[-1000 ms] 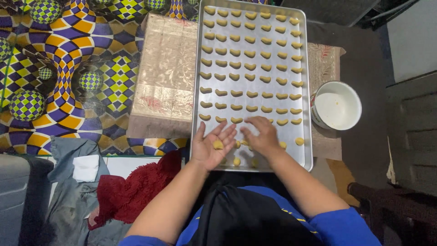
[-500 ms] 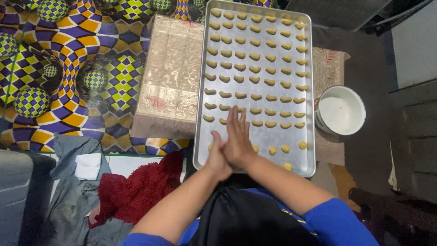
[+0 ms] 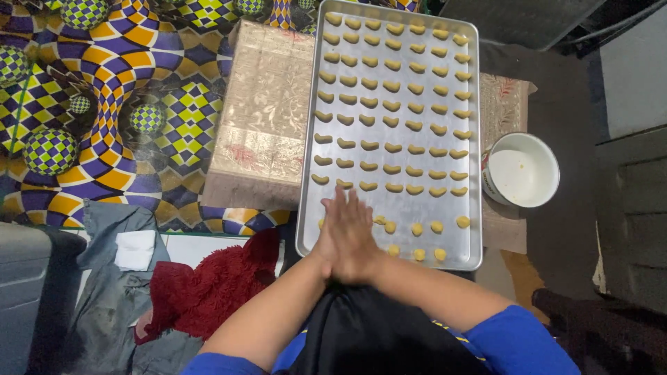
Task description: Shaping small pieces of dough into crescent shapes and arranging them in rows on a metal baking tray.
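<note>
Flanking tray (image 3: 306, 201): white bowl (image 3: 522, 170), red cloth (image 3: 208, 285)

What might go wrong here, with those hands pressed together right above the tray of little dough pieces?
The hands are joined palm to palm over the near end of the tray, close to the small dough balls; a low sweep might squash or scatter them. The crescents lie in tight rows, so a nudge could push neighbours together. The tray's near edge reaches past the cloth-covered box beside it, toward the lap; leaning on it might tip it.
</note>
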